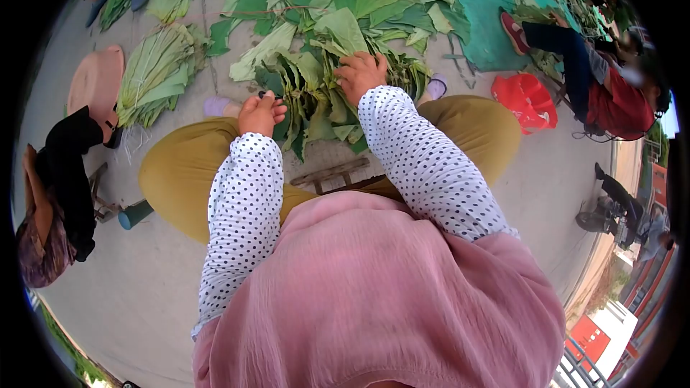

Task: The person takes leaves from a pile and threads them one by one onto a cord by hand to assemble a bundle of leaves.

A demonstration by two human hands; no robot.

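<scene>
A thick bunch of large green leaves, folded and layered, stands on edge between my knees. My right hand is on top of it, fingers bent over the upper leaves and gripping them. At the bunch's left side is my left hand, closed with thumb and fingers together. A small dark thing shows at its fingertips, too small to name. Behind the bunch, loose flat leaves overlap in a wide spread on the ground.
A tied leaf bundle lies left, near a pink basin. To the right are a red plastic bag and a green sheet. Seated people flank me on both sides. A low wooden stool is before me.
</scene>
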